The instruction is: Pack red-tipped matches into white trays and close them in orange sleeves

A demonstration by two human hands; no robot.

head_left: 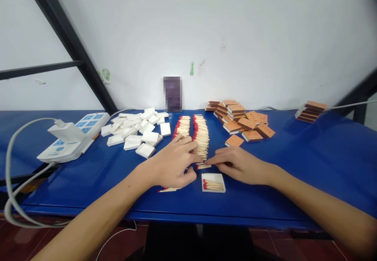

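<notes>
Two rows of red-tipped matches (200,133) lie on the blue table (309,162). My left hand (173,162) rests on their near end, fingers curled over a few matches. My right hand (240,166) pinches the end of a small bunch of matches (203,166) between the hands. Just in front lies an open white matchbox tray (213,183) with several matches in it. A few loose matches (168,190) lie under my left hand.
A heap of empty white trays (138,129) lies at left, beside a white power strip (73,135) with its cable. Orange matchbox sleeves (241,121) are piled at right, with another stack (312,111) further right. A black frame runs along the wall.
</notes>
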